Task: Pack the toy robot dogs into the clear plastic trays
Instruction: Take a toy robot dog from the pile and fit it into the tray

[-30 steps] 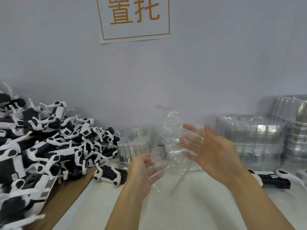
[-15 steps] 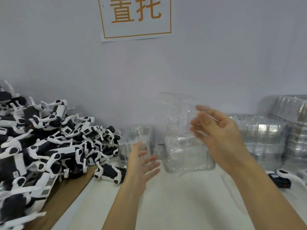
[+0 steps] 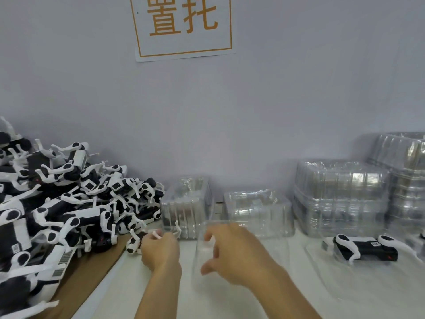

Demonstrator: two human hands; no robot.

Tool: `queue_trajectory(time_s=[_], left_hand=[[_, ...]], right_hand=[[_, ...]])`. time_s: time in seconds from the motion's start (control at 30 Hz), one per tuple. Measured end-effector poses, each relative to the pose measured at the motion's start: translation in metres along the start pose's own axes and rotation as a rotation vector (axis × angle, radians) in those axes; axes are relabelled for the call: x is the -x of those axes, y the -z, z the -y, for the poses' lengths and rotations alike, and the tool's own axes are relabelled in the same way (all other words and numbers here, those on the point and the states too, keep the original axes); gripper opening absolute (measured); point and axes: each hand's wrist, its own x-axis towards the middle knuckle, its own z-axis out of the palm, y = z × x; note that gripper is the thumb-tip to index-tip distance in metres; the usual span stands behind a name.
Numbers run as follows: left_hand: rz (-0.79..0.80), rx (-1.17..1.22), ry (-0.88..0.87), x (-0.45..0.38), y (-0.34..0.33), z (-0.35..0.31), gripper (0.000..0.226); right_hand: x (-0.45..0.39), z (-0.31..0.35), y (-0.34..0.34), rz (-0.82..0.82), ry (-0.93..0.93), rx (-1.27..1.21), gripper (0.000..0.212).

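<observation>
A big pile of black-and-white toy robot dogs (image 3: pixel 69 203) fills the left side of the table. At the pile's near edge lies a single toy robot dog (image 3: pixel 134 244), and my left hand (image 3: pixel 161 249) grips it with curled fingers. My right hand (image 3: pixel 234 254) pinches the left wall of a clear plastic tray (image 3: pixel 273 249) that sits low on the white table in front of me. The tray is blurred and looks empty. Another robot dog (image 3: pixel 365 249) lies in a clear tray (image 3: pixel 322 268) at the right.
Stacks of clear trays stand along the wall: a small stack (image 3: pixel 186 210) beside the pile, a low stack (image 3: pixel 257 212) in the middle, a taller stack (image 3: pixel 340 196) and a further stack (image 3: pixel 409 180) at the right. Brown cardboard (image 3: pixel 92 272) lies under the pile.
My right hand has brought the clear tray down from chest height to the table. My left hand has moved left from the tray onto a robot dog at the pile's edge.
</observation>
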Motion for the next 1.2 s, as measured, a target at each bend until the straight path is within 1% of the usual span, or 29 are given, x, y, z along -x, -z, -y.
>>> queue_trajectory(time_s=[0.13, 0.2, 0.3, 0.5, 0.57, 0.6, 0.67, 0.73, 0.8, 0.87, 0.93, 1.0, 1.03, 1.1, 1.13, 1.2], left_hand=[[-0.054, 0.025, -0.066, 0.0, -0.002, 0.004, 0.021], [-0.06, 0.02, -0.096, 0.0, -0.003, 0.006, 0.014], [-0.085, 0.024, -0.157, 0.0, -0.005, 0.006, 0.019], [-0.206, 0.098, -0.298, 0.005, 0.002, -0.019, 0.021], [-0.21, 0.142, -0.326, 0.007, 0.004, -0.03, 0.023], [-0.186, 0.171, -0.348, 0.009, 0.005, -0.036, 0.025], [-0.063, 0.253, -0.393, 0.015, 0.006, -0.046, 0.029], [0.101, 0.293, -0.444, 0.023, 0.004, -0.053, 0.028], [0.277, 0.268, -0.508, 0.034, 0.0, -0.056, 0.029], [0.467, 0.241, -0.562, 0.047, -0.006, -0.056, 0.027], [0.675, 0.209, -0.611, 0.06, -0.011, -0.053, 0.025], [0.877, 0.131, -0.652, 0.071, -0.015, -0.049, 0.028], [0.963, 0.081, -0.67, 0.075, -0.016, -0.047, 0.031], [1.06, 0.009, -0.69, 0.081, -0.019, -0.044, 0.037], [1.08, -0.002, -0.688, 0.082, -0.02, -0.043, 0.04], [1.103, 0.004, -0.68, 0.083, -0.02, -0.042, 0.038]], right_hand=[[-0.004, -0.006, -0.018, 0.086, -0.012, -0.033, 0.063], [-0.005, -0.009, -0.017, 0.102, -0.01, -0.058, 0.062], [-0.006, -0.012, -0.015, 0.105, -0.008, -0.103, 0.056], [-0.008, -0.022, -0.005, -0.041, 0.044, -0.205, 0.037], [-0.011, -0.026, -0.002, -0.114, 0.052, -0.271, 0.032], [-0.013, -0.027, -0.001, -0.165, 0.06, -0.298, 0.028], [-0.015, -0.03, 0.0, -0.261, 0.081, -0.358, 0.019], [-0.017, -0.032, 0.003, -0.322, 0.067, -0.452, 0.022], [-0.019, -0.032, 0.007, -0.346, -0.011, -0.619, 0.027], [-0.019, -0.031, 0.012, -0.308, -0.159, -0.904, 0.031], [-0.017, -0.031, 0.018, -0.206, -0.265, -1.281, 0.041], [-0.013, -0.038, 0.024, -0.107, -0.263, -1.565, 0.054], [-0.011, -0.043, 0.028, -0.087, -0.229, -1.639, 0.053], [-0.007, -0.052, 0.034, -0.112, -0.173, -1.664, 0.038], [-0.007, -0.055, 0.036, -0.144, -0.163, -1.631, 0.031], [-0.008, -0.058, 0.036, -0.211, -0.165, -1.544, 0.022]])
